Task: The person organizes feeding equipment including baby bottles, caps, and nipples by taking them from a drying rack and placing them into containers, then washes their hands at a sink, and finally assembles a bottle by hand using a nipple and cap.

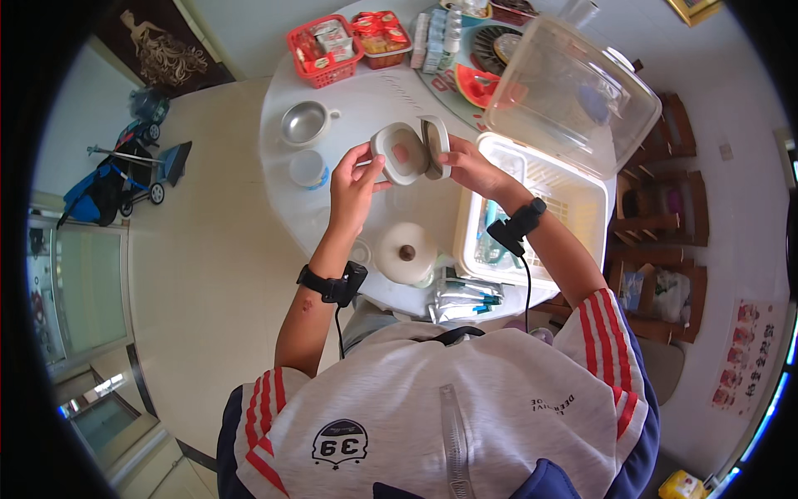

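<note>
My left hand (356, 187) grips a small food container (402, 156) with a pale grey rim. A pinkish patch shows at the container's middle; whether it is inside or seen through the bottom, I cannot tell. In my right hand (471, 163) is the matching lid (438, 146), tilted on edge beside the container and close to its right side. Both are held above the white round table (368, 87). Left of my left hand stand a white-lidded jar (309, 169) and a metal-lined cup (305, 122). Below the hands sits a cream lidded pot (399, 252) with a brown knob.
A white storage box (601, 231) with a rack stands at the right, its clear lid (542, 81) raised behind it. Silvery packets (464, 299) lie at the near edge. Red baskets (330, 75) of snacks and cut watermelon (474, 84) are at the back. Wooden chairs (661, 218) stand right.
</note>
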